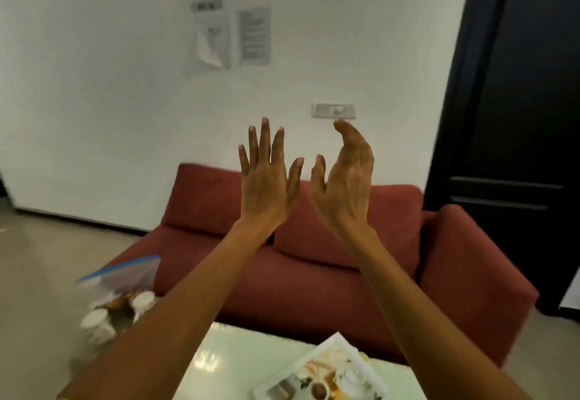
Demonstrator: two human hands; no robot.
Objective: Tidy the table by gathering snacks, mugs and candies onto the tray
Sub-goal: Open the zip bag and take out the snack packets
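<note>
Hovering left hand (pixel 266 179), right hand (pixel 345 183) | fingers spread, empty | tray (pixel 317 368) far below

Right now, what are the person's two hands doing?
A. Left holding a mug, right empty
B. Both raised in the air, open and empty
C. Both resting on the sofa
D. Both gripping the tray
B: the left hand and right hand are lifted in front of the wall, fingers extended, holding nothing.

From where I'm watching, the pale glossy table top (pixel 219 365) at the bottom throws glare, the red cloth sofa (pixel 314 277) looks matt, and the clear plastic zip bag (pixel 125 274), lower left, looks shiny.
</note>
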